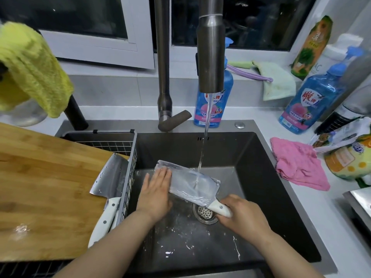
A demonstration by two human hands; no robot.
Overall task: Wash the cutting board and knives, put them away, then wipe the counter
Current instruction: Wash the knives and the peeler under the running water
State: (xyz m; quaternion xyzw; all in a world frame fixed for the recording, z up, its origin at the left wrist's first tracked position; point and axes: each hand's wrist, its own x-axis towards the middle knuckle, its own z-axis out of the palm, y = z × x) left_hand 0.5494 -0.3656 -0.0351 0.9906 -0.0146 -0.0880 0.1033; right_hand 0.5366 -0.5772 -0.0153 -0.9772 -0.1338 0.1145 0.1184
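Observation:
A cleaver (192, 185) with a white handle lies flat over the dark sink (261, 177), and water from the faucet (210, 57) runs onto its blade. My right hand (241, 215) grips the handle. My left hand (156, 193) presses flat, fingers straight, on the far end of the blade. A second white-handled cleaver (109, 183) lies on the wooden cutting board (46, 189) at the left, its handle sticking out over the board's edge.
A wire basket (112, 141) sits in the sink's left part under the board. Two blue soap bottles (212, 109) (309, 103) stand behind the sink. A pink cloth (297, 163) lies on the right counter, a yellow cloth (30, 67) hangs at the left.

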